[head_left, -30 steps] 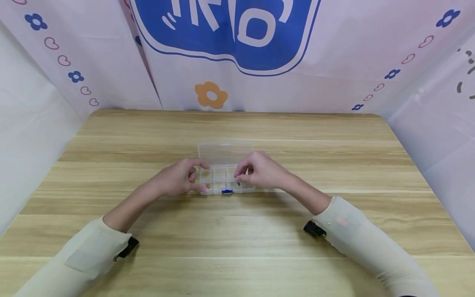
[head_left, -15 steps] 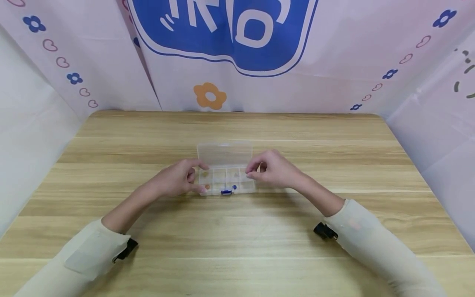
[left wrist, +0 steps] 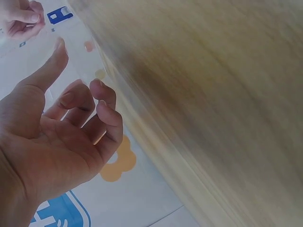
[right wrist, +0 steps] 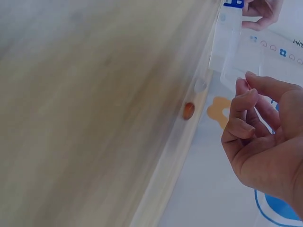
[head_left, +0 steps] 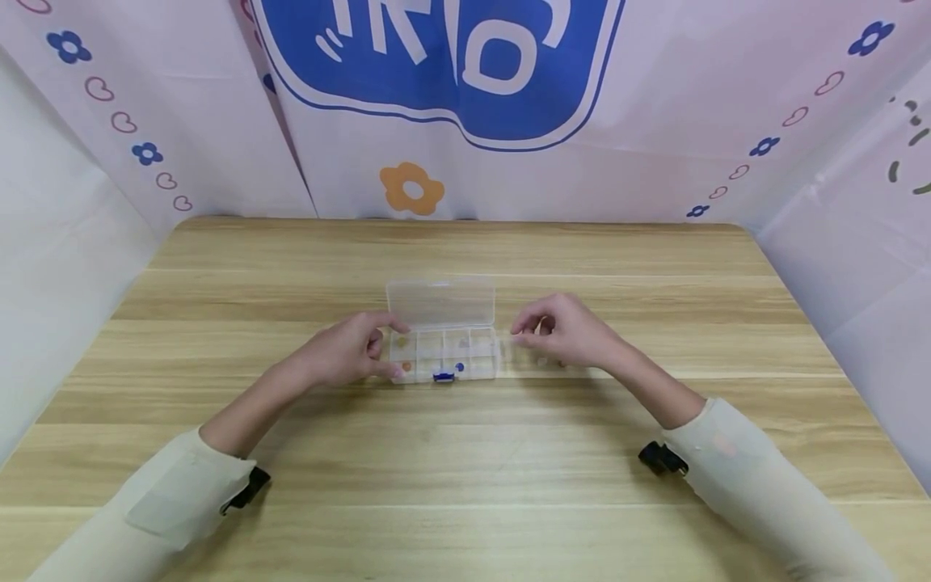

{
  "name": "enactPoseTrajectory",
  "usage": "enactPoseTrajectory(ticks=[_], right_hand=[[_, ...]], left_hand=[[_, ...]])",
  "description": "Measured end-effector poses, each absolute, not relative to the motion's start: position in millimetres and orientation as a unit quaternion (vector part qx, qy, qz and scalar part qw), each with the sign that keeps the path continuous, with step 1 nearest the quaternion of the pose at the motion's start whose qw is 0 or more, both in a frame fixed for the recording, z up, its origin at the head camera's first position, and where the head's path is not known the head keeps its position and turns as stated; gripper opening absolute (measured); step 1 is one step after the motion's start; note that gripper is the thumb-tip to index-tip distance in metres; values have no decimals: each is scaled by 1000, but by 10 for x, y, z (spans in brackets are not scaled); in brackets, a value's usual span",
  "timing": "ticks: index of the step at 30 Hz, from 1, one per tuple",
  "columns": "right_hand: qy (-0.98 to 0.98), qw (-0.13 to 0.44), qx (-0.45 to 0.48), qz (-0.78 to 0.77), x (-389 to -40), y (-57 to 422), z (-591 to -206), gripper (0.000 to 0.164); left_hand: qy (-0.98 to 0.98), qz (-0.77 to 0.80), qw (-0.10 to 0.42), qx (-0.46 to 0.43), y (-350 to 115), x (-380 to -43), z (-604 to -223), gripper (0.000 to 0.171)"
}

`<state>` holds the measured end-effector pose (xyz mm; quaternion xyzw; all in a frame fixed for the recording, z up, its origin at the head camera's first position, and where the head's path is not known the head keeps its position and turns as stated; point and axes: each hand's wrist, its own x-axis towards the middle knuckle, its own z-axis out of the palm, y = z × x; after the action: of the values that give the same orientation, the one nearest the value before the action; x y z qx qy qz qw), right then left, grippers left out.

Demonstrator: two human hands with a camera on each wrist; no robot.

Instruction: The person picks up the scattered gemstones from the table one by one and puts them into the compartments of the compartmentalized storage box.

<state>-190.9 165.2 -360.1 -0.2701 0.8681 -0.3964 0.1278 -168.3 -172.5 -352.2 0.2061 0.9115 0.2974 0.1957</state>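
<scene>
A clear plastic compartment box (head_left: 430,368) lies on the table, its clear lid (head_left: 440,303) raised at the back. My left hand (head_left: 345,347) holds the box's left end between thumb and forefinger. Inside are an orange piece (head_left: 406,367) at front left, a yellowish piece (head_left: 402,343) behind it, a blue piece (head_left: 460,367) and a whitish piece (head_left: 464,343). To the right of the box hovers my right hand (head_left: 563,331), fingers loosely bent, nothing showing between them. Below it on the table are a clear round piece (right wrist: 200,85) and an orange-brown piece (right wrist: 189,110).
The wood-grain table (head_left: 436,469) spreads around the box. Behind it hangs a white printed backdrop (head_left: 582,186) with an orange flower, and white sheets (head_left: 65,242) flank both sides. A blue latch (head_left: 444,377) sits on the box's front edge.
My right hand has left the box's compartments and moved right, past its right end. The blue piece, earlier covered by that hand, now shows. My left hand stays put.
</scene>
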Motion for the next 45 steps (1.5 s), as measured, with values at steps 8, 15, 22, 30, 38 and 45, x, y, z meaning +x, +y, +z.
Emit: enactPoseTrajectory(ticks=[8, 15, 22, 30, 38, 45], right_hand=[[870, 150, -260, -391, -1894, 1797, -3629, 7], [866, 180, -253, -392, -1908, 1871, -3630, 9], [872, 203, -260, -363, -1915, 1877, -3629, 9], [876, 225, -244, -350, -1925, 1868, -3633, 10], [877, 223, -262, -337, -1942, 1874, -3659, 5], [879, 217, -270, -327, -1939, 1876, -3654, 7]], left_hand=[[909, 304, 193, 212, -1732, -1688, -3530, 60], [903, 317, 199, 211, -1740, -1693, -3543, 59], [900, 324, 202, 212, -1744, -1689, -3545, 60], [902, 318, 200, 215, -1748, -1704, -3549, 60], [904, 312, 197, 216, -1750, -1707, -3552, 59], [907, 305, 196, 214, -1745, -1704, -3547, 59]])
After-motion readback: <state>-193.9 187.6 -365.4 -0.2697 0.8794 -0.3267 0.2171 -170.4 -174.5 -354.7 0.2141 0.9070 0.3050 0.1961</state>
